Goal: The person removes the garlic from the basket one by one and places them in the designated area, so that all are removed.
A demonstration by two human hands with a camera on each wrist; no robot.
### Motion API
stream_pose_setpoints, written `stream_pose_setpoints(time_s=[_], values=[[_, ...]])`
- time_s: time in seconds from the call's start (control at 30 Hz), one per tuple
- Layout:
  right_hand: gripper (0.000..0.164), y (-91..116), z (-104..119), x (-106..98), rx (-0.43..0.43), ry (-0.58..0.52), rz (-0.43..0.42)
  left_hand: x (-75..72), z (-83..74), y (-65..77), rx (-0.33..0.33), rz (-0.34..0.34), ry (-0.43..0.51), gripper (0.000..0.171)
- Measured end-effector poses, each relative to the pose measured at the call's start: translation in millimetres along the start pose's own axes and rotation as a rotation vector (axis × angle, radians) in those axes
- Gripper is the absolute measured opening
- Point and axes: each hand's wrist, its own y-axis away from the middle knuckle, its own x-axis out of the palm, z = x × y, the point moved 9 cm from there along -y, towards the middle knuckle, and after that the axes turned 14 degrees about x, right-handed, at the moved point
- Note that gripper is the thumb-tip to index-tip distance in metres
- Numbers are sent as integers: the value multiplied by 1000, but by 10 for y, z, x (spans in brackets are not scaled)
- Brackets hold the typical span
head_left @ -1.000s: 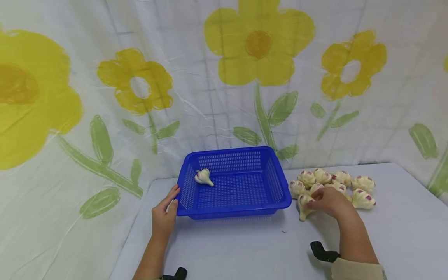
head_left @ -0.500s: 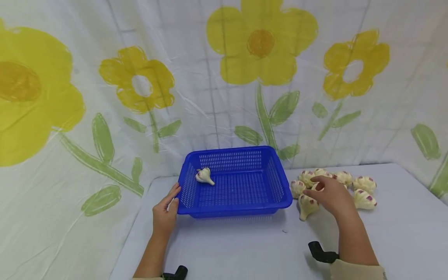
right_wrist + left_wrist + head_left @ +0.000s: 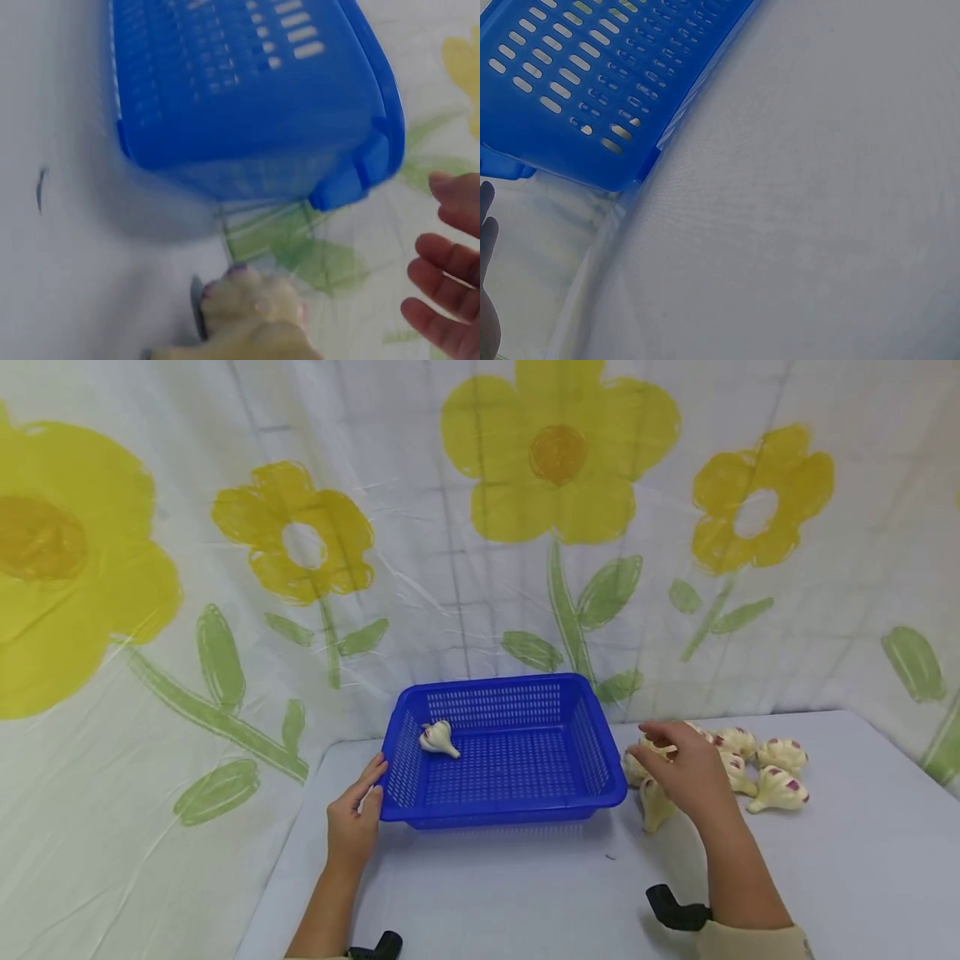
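A blue plastic basket [image 3: 495,815] with slotted sides stands on the table, one garlic bulb [image 3: 437,738] lying at its left end. My left hand [image 3: 352,827] touches the basket's left rim with fairly straight fingers. To the right of the basket is a group of several white-and-purple garlic bulbs [image 3: 782,789]. Over the left part of that group hovers my right hand [image 3: 693,772], thumb and fingers apart. In the right wrist view its fingers [image 3: 442,262] are loosely bent with nothing seen in them. The hand partly covers the nearest bulb [image 3: 655,810].
A white cloth covers the table [image 3: 510,893]. Behind it hangs a white curtain [image 3: 420,610] printed with yellow flowers, close to the basket's back edge. A small dark scrap [image 3: 610,857] lies in front of the basket. Each wrist carries a black camera mount [image 3: 675,910].
My right hand was down at the nearest garlic bulb, then lifted off it and shifted left and slightly away from me, leaving that bulb in place. My left hand and the basket stay put.
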Motion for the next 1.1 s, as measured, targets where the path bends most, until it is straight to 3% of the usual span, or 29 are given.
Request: stream_pose_setpoints(time_s=[0.1,0.43,0.63,0.93,1.1], values=[[50,40,111,85,-47,-30,-9,2,24,6,-26,5,8,30],[41,167,531,459,-194,-31,92,-54,-19,7,52,-31,-7,32],[36,276,693,739,-268,-9,154,-41,4,-1,45,-20,-3,31],[41,372,809,1062,-196,38,248,3,0,20,48,-9,-3,30],[43,363,1010,1285,-189,11,320,-2,21,25,28,-6,-5,30]])
